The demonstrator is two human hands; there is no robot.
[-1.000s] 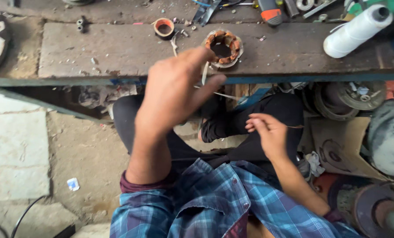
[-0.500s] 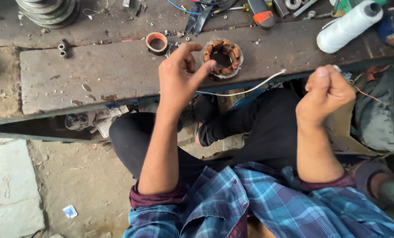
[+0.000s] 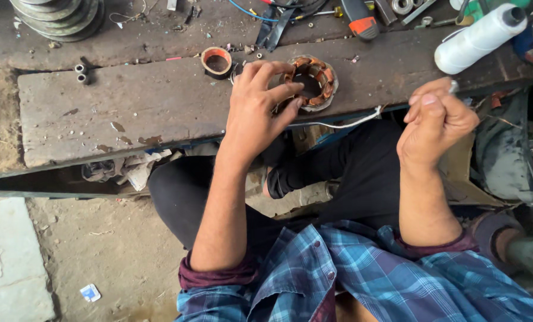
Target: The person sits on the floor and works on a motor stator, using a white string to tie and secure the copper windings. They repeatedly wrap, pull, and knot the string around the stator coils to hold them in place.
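Left hand (image 3: pixel 256 110) rests fingers on the round copper-wound motor stator with a silvery metal rim (image 3: pixel 313 81), which sits on the grey scuffed wooden bench (image 3: pixel 129 107) near its front edge. Grip there is loose: fingers spread over the stator's left side and winding, thumb toward the core hole, steadying it rather than lifting it. Right hand (image 3: pixel 436 122) is a closed fist, raised clear of the bench to the right, pinching the end of a thin white cord (image 3: pixel 356 121) that runs from the stator along the bench edge toward the fist; a small metal tip pokes out above the knuckles, too small to identify.

Judgement on doing this well: keep the stator pinned flat so it does not skid while the cord is pulled taut, and pull in line with the winding slot, not sideways, so the copper is not scraped.

The stator lies directly under the left fingertips, well apart from the right fist, joined to it only by the cord.

Nearby: small orange-rimmed tape roll (image 3: pixel 217 61) just left of the stator, white cone-shaped thread spool (image 3: pixel 472 39) at far right, stacked grey metal discs (image 3: pixel 58 16) top left.
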